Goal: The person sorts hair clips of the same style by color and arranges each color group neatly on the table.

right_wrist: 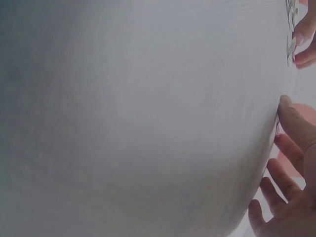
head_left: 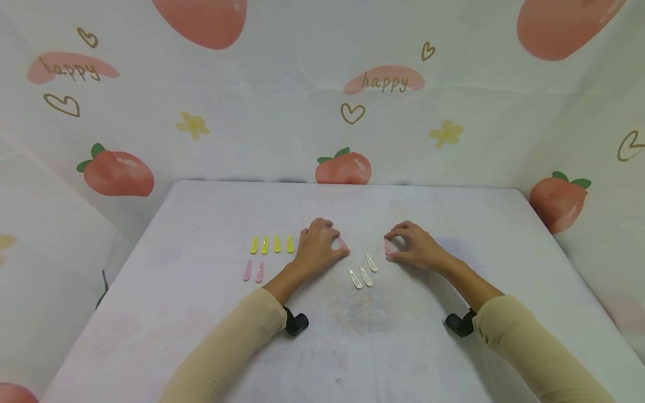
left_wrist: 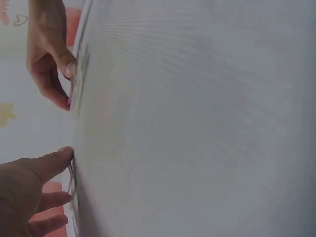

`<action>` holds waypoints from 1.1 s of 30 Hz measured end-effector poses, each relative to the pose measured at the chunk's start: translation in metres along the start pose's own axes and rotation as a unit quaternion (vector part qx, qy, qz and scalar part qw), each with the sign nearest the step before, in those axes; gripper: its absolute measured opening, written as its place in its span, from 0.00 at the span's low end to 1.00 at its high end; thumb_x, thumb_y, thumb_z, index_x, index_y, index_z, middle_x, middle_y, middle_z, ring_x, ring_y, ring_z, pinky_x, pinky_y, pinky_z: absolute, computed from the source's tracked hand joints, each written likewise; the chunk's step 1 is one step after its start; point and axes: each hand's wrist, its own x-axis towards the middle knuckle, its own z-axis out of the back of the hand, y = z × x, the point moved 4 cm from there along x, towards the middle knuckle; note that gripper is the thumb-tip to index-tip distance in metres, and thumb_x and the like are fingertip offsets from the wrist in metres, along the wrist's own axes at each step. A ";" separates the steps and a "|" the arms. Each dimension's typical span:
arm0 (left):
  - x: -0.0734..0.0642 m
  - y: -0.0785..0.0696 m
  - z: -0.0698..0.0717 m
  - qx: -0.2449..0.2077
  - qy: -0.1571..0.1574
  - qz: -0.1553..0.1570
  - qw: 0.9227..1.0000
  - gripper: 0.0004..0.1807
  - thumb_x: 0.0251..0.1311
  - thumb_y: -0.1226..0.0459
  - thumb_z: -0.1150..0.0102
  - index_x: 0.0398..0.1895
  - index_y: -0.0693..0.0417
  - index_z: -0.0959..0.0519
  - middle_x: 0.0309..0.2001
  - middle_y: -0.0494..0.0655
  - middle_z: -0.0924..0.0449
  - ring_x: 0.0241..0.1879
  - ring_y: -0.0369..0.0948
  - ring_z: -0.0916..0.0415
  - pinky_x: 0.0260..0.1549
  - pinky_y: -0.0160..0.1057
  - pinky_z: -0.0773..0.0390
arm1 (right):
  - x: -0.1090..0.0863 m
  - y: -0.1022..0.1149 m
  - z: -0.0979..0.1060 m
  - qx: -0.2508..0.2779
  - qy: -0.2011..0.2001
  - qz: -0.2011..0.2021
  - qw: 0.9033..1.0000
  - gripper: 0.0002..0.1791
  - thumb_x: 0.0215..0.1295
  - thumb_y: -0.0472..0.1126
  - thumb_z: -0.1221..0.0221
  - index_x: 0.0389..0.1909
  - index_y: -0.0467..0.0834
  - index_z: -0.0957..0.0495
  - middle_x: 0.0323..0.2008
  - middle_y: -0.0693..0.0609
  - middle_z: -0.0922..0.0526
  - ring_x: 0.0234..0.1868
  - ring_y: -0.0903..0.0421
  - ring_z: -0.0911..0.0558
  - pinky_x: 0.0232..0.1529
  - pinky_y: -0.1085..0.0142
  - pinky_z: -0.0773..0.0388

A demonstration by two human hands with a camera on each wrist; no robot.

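In the head view my left hand (head_left: 318, 245) is over the middle of the table, pinching a pink hair clip (head_left: 342, 242) endwise between thumb and index finger. To its right, my right hand (head_left: 415, 246) holds another pink hair clip (head_left: 387, 247) the same way. Both clips are at the tabletop. Three white hair clips (head_left: 365, 276) lie slanted between the hands, nearer the body. Both wrist views show the left hand (left_wrist: 29, 190) and right hand (right_wrist: 296, 173) at the frame edge, their clips barely visible.
Left of my left hand, several yellow hair clips (head_left: 277, 244) stand in a row. Two pink hair clips (head_left: 259, 272) lie below them. The white table (head_left: 201, 336) ends at a patterned cloth backdrop (head_left: 282, 134). Black wrist cameras (head_left: 297, 323) stick out below the sleeves.
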 end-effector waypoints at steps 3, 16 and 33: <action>0.001 0.000 0.004 -0.018 0.004 -0.003 1.000 0.26 0.57 0.50 0.30 0.53 0.56 0.16 0.62 0.53 0.26 0.68 0.48 0.38 0.60 0.57 0.32 | 0.001 0.000 -0.001 0.001 0.001 0.005 1.000 0.28 0.54 0.44 0.26 0.54 0.37 0.19 0.55 0.38 0.25 0.60 0.37 0.28 0.63 0.39 0.35; -0.043 0.041 0.046 -0.038 0.031 -0.042 0.998 0.26 0.51 0.53 0.25 0.52 0.55 0.15 0.64 0.56 0.28 0.70 0.53 0.41 0.62 0.60 0.34 | 0.003 0.002 0.000 -0.007 0.007 0.001 1.000 0.28 0.55 0.45 0.26 0.55 0.38 0.19 0.56 0.38 0.25 0.61 0.38 0.29 0.63 0.39 0.35; -0.102 0.093 0.073 -0.011 0.020 -0.034 0.999 0.24 0.46 0.56 0.23 0.47 0.57 0.14 0.61 0.63 0.27 0.70 0.63 0.42 0.58 0.69 0.36 | 0.001 0.002 -0.001 -0.019 0.007 -0.006 1.000 0.28 0.55 0.45 0.27 0.55 0.38 0.19 0.56 0.38 0.25 0.60 0.37 0.28 0.63 0.39 0.34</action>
